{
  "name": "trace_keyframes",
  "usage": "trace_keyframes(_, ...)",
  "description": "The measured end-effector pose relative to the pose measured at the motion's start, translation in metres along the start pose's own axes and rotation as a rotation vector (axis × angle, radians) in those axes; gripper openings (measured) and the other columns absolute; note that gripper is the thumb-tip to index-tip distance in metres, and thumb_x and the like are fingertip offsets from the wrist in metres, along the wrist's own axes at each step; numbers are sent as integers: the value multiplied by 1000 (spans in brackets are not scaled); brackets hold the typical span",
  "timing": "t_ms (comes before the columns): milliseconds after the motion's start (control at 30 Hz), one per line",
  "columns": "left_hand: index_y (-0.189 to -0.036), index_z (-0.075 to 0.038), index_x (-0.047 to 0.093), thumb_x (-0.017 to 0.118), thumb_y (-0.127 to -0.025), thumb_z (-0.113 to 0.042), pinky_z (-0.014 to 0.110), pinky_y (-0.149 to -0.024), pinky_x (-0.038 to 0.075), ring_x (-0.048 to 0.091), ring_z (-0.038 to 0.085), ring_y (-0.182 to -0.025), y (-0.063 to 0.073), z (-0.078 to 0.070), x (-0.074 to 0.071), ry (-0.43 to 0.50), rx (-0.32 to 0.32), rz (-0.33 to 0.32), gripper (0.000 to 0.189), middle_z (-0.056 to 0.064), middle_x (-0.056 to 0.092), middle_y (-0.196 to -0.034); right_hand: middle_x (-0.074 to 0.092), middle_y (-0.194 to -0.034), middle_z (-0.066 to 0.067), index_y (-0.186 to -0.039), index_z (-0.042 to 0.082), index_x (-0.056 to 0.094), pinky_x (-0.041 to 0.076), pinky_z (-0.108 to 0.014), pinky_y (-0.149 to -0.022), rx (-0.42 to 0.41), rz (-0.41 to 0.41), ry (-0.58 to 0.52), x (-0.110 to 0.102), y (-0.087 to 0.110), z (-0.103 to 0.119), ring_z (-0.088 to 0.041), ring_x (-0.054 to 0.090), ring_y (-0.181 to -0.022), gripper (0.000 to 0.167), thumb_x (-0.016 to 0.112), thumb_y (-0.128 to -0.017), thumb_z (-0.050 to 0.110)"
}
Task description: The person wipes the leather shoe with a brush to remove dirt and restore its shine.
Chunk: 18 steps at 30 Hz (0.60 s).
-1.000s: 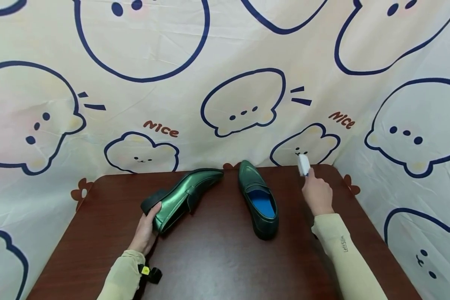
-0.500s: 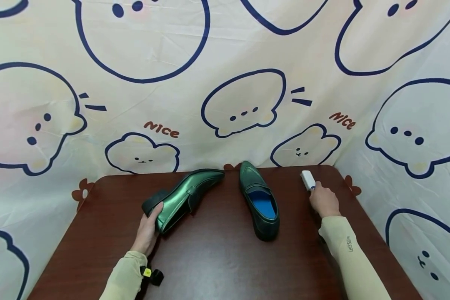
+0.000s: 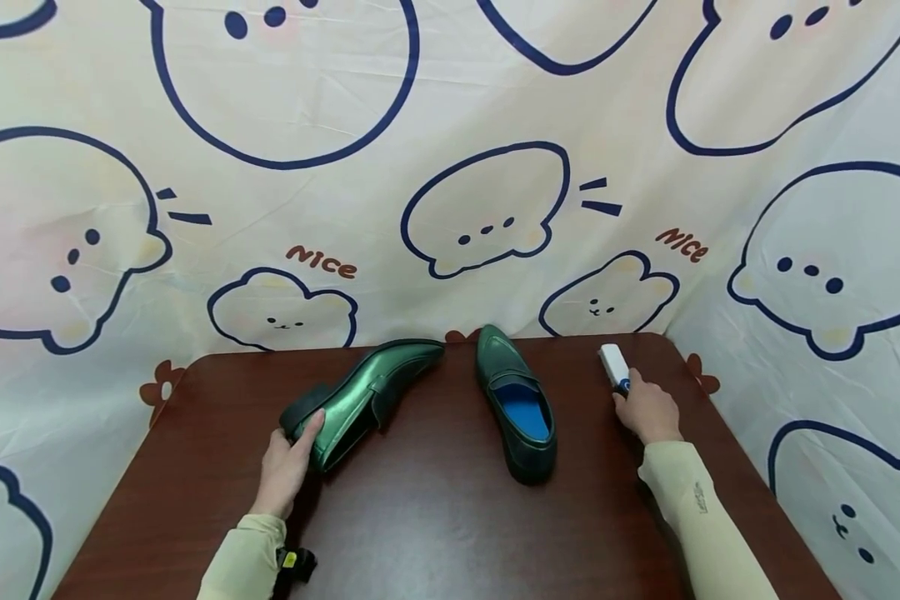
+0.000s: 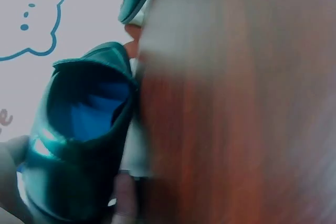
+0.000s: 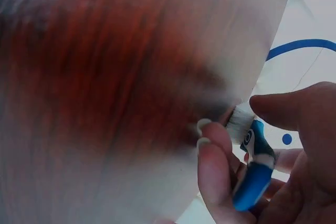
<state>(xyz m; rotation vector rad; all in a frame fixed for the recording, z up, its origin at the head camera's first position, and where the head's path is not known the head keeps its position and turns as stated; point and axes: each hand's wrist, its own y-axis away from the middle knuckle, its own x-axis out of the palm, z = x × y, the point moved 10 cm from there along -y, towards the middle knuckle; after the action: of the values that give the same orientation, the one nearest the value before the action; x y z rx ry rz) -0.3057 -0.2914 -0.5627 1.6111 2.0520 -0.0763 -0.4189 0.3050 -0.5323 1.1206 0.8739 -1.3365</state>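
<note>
My left hand [image 3: 285,468] holds a shiny green loafer [image 3: 375,392] by its heel, the thumb along its side. This loafer is tipped on its side, toe toward the table's back edge. In the left wrist view the blue inside of the loafer [image 4: 68,177] shows. The other green loafer [image 3: 506,358] stands upright, blue insole visible. At the far right my right hand [image 3: 648,410] grips a brush [image 3: 613,363] with a white head, low over the table. Its blue handle [image 5: 254,182] passes between the curled fingers in the right wrist view; the thumb lies near the bristles.
A brown wooden table [image 3: 427,533] spreads under both hands. Behind it and along the sides hangs a pale cloth [image 3: 375,208] with cartoon outlines. A black wrist strap device [image 3: 296,565] sits at the left cuff.
My right hand has come down and back toward me with the brush, from the back edge onto the table area. The left hand has shifted its fingers slightly at the heel; both loafers stay put.
</note>
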Motion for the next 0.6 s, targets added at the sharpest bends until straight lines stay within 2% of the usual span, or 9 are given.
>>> trace_keyframes(67, -155, 7, 17, 48, -93, -80, 56, -98, 46, 56, 45, -122, 1, -2, -5, -63, 12, -22, 111, 35, 48, -138, 54, -131, -43, -154, -12, 28, 52, -65, -89, -7, -6, 11, 0, 1, 0, -54, 63, -106, 70, 59, -102, 23)
trace_keyframes(133, -149, 6, 19, 48, -91, -81, 47, -83, 49, 65, 38, -99, 2, -4, -10, -134, 25, -51, 109, 29, 58, -119, 54, -131, -42, -155, -10, 29, 52, -65, -89, -11, -12, 21, 0, 1, -1, -54, 62, -107, 71, 60, -101, 23)
trace_keyframes(200, -145, 2, 20, 50, -91, -80, 41, -72, 45, 64, 33, -82, 5, -6, -15, -202, 56, -89, 103, 22, 60, -106, 54, -132, -41, -156, -9, 29, 52, -65, -89, -8, -11, 29, 1, 2, -2, -53, 62, -108, 72, 61, -100, 25)
trace_keyframes(233, -143, 0, 21, 51, -92, -79, 39, -70, 43, 63, 31, -79, 7, -8, -17, -230, 82, -116, 98, 19, 59, -103, 54, -132, -41, -156, -8, 29, 52, -64, -88, -6, -10, 33, 2, 2, -2, -52, 62, -108, 73, 62, -100, 26)
trace_keyframes(300, -140, -1, 26, 55, -94, -72, 41, -67, 43, 59, 30, -79, 11, -17, -20, -300, 168, -180, 90, 17, 54, -106, 54, -132, -41, -157, -7, 29, 53, -63, -86, -3, -11, 41, 3, 1, -3, -52, 62, -108, 74, 62, -100, 27)
trace_keyframes(400, -133, -1, 39, 63, -97, -60, 47, -64, 46, 56, 33, -78, 21, -39, -18, -438, 345, -269, 73, 20, 49, -110, 55, -132, -40, -157, -5, 30, 54, -62, -82, 2, -16, 56, 3, 0, -4, -50, 63, -106, 73, 62, -100, 28)
trace_keyframes(500, -128, 0, 49, 72, -94, -51, 52, -59, 49, 58, 35, -73, 29, -61, -7, -611, 511, -311, 66, 23, 53, -109, 54, -131, -40, -157, -5, 30, 54, -61, -81, 4, -25, 69, 2, 0, -4, -50, 63, -105, 73, 61, -100, 29)
trace_keyframes(600, -134, 2, 51, 81, -88, -38, 50, -51, 49, 59, 33, -66, 34, -75, 7, -774, 621, -333, 67, 24, 60, -110, 54, -131, -40, -157, -4, 31, 54, -61, -80, 1, -39, 80, 1, 0, -3, -49, 63, -104, 74, 62, -100, 31)
